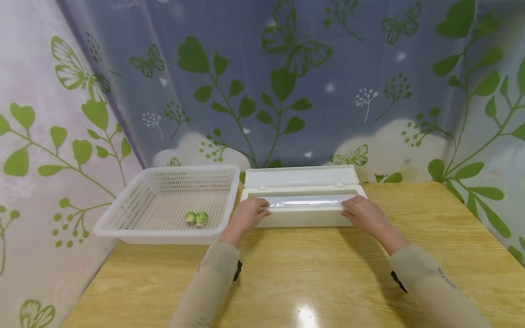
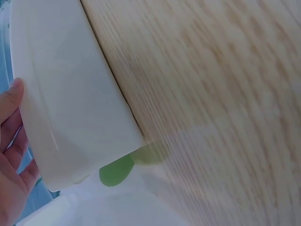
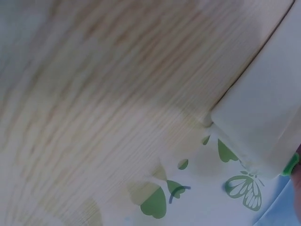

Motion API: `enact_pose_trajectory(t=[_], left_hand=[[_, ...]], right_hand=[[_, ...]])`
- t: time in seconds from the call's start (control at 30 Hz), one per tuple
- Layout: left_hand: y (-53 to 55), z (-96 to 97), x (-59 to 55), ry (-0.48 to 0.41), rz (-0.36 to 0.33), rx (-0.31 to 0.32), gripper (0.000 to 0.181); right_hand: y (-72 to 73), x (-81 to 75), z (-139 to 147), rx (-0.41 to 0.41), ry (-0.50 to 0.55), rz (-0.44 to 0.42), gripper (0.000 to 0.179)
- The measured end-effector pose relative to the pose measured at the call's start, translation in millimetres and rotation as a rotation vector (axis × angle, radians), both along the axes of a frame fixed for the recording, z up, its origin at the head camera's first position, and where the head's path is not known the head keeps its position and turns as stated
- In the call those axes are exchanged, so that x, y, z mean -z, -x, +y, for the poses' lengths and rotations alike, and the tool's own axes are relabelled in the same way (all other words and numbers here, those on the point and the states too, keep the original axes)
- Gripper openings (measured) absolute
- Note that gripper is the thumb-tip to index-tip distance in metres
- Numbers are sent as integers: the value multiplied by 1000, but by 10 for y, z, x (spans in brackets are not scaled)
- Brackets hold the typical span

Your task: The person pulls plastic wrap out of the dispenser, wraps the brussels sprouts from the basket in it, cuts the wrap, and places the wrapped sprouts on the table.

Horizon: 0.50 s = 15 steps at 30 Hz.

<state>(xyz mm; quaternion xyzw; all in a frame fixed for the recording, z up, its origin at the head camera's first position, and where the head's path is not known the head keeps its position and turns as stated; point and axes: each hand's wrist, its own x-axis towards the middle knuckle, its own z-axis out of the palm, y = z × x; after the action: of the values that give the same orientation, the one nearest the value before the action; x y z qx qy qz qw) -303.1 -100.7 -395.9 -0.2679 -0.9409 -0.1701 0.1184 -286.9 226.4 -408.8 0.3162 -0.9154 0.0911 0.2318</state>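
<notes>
A long white cling film dispenser box (image 1: 305,218) stands on the table with its hinged lid (image 1: 301,176) raised. Inside it lies a shiny roll of cling film (image 1: 305,201). My left hand (image 1: 248,212) is at the box's left front edge, thumb and fingertips pinching the film's edge. At the opposite end my right hand (image 1: 365,214) pinches the film in the same way. The left wrist view shows the left fingers (image 2: 14,150) beside the box's edge. Only a sliver of the right hand (image 3: 296,183) appears in the right wrist view, near a small green part (image 3: 291,165).
A white perforated plastic basket (image 1: 164,234) stands left of the box, close beside it. Two small Brussels sprouts (image 1: 196,218) lie in it. Behind the wooden table (image 1: 311,273) hangs a patterned curtain (image 1: 254,91).
</notes>
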Motion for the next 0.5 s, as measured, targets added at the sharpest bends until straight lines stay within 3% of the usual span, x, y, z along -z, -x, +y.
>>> enact_pose_trajectory(t=[0.03,0.13,0.23,0.27,0.37,0.5], left_hand=[[63,-21,62,0,26,23,24],[68,-24,61,15,48,49,26],[78,-19,64,-9,99,71,22],[20,5,-5,-9,93,56,18],[35,19,-25,1,142,36,13],[66,29,-65,41,152,7,11]], right_hand=[[5,-5,4,-6,-2,0,12],[13,-15,15,-15,1,-13,16],[15,-38,10,-14,23,-56,8],[17,-50,8,-12,33,-75,6],[26,-92,1,1,51,-103,8],[40,-154,-4,40,49,-127,8]])
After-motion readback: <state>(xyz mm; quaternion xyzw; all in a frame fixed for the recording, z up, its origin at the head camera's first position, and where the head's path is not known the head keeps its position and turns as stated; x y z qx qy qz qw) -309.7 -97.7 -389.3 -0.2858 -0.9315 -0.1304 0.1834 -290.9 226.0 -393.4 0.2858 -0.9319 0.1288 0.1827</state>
